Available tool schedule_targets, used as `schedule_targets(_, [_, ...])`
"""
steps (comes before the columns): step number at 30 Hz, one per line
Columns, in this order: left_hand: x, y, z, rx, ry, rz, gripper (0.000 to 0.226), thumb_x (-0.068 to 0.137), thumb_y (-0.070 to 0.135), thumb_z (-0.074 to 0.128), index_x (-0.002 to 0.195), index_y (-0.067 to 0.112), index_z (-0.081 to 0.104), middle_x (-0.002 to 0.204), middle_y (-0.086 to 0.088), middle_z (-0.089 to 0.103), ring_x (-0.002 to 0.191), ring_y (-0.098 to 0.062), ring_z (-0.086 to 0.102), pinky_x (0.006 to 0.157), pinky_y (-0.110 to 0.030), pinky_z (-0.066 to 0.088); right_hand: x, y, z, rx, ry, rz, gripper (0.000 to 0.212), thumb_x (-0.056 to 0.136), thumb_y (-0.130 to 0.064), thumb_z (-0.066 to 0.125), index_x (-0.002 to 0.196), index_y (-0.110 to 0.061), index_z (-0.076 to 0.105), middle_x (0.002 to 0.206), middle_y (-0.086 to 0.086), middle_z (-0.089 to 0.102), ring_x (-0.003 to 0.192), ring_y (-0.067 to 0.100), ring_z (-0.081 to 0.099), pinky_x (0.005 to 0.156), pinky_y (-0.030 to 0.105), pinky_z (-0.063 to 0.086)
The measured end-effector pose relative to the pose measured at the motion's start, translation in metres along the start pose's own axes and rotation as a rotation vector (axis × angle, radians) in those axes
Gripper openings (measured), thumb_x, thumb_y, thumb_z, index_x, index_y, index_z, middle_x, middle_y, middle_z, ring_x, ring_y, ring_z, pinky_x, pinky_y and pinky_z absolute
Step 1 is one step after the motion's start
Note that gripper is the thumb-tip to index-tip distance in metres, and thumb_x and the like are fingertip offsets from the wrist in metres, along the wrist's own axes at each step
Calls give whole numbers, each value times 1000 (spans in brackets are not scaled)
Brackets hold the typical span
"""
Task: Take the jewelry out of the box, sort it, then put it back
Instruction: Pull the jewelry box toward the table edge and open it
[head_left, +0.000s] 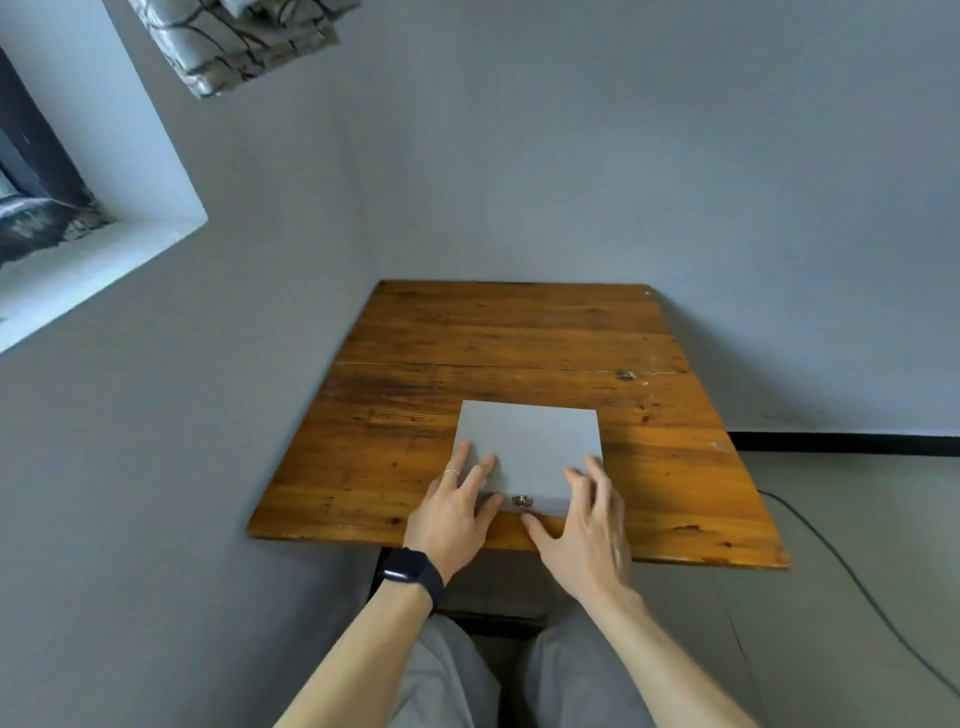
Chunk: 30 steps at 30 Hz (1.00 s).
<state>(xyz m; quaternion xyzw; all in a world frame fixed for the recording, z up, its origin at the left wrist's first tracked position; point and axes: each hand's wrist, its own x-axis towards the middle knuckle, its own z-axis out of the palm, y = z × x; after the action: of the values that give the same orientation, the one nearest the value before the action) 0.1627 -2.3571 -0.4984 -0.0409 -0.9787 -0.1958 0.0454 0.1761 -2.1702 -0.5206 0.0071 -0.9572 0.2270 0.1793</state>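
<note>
Box (530, 447) sat shut on the surface (467, 343), near its front edge, lid down flat, grey all over. Small brass clasp (522, 501) on the front wall, facing you, lying between your two hands.

Your left hand (451, 514) lay on the box's front left corner. Fingers (460, 460) spread flat across the lid, thumb (485, 512) down on the front wall, just left of the clasp. Grip loose and open-handed there, resting on the box, not closed round it. Thin ring (451, 472) on one finger; dark watch (410, 570) on that wrist.

Your right hand (582, 535) was at the front right corner. Fingertips touched the lid's near edge, fingers curled over the corner; thumb (535, 525) stretched out along the surface just below the clasp. Grip open as well, nothing held in it.

No jewelry visible; box closed, contents hidden.

Beyond your grip the surface ran bare wood to the wall (571, 156). A cable (852, 577) trailed over the floor, well off to the right of your right hand. Window recess (104, 208) far left.
</note>
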Motion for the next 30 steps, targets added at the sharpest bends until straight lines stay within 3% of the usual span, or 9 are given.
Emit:
schedule_targets(5, [3, -9, 6, -7, 90, 52, 55, 100, 55, 42, 151, 43, 26, 165, 7, 12, 142, -19, 38, 89, -35, 58, 4, 1, 14, 35, 72, -15, 77, 77, -53, 77, 135, -15, 43, 153, 12, 31, 132, 31, 47, 89, 40, 59])
schedule_targets(11, [19, -17, 11, -81, 125, 88, 55, 98, 54, 47, 149, 40, 33, 164, 6, 16, 131, -18, 50, 81, -30, 60, 22, 8, 18, 44, 86, -68, 78, 78, -60, 73, 132, -15, 40, 152, 10, 32, 133, 30, 48, 88, 35, 56])
schedule_targets(14, [28, -16, 16, -104, 140, 88, 54, 97, 56, 46, 147, 38, 36, 166, 6, 14, 128, -21, 53, 78, -34, 61, 38, 14, 16, 108, 48, -84, 79, 76, -66, 71, 130, -16, 43, 151, 6, 33, 132, 26, 50, 87, 34, 58])
schedule_targets(18, [35, -19, 20, -83, 156, 103, 54, 98, 57, 45, 147, 38, 33, 167, 9, 9, 132, -19, 51, 76, -33, 62, 50, 18, 18, 199, 58, -62, 75, 76, -75, 64, 126, -21, 46, 147, 0, 37, 127, 18, 50, 76, 15, 48])
schedule_targets(20, [36, -22, 19, -96, 164, 127, 54, 97, 59, 44, 146, 38, 35, 166, 10, 10, 144, -19, 37, 86, -36, 60, 52, 17, 19, 269, 73, -12, 71, 77, -78, 59, 122, -24, 50, 143, -3, 40, 124, 15, 50, 73, 9, 42])
schedule_targets(23, [42, -25, 13, -125, 149, 155, 61, 93, 64, 43, 146, 34, 41, 165, 10, 14, 153, -21, 15, 110, -43, 44, 55, 15, 20, 313, 106, -3, 68, 79, -74, 60, 123, -22, 51, 143, -1, 41, 124, 15, 49, 77, 19, 50])
schedule_targets(27, [47, -25, 2, -115, 111, 151, 62, 90, 61, 51, 144, 31, 48, 164, 6, 23, 152, -22, 19, 105, -43, 47, 54, 18, 19, 383, 102, -39, 60, 86, -60, 61, 131, -21, 49, 151, 1, 34, 130, 17, 46, 86, 27, 51])
schedule_targets(30, [49, -23, -6, -2, 91, 153, 58, 92, 55, 58, 143, 31, 50, 161, 2, 32, 149, -24, 29, 101, -44, 51, 51, 25, 14, 422, 54, 100, 72, 86, -66, 51, 145, -28, 35, 159, 4, 28, 137, 21, 40, 92, 35, 52])
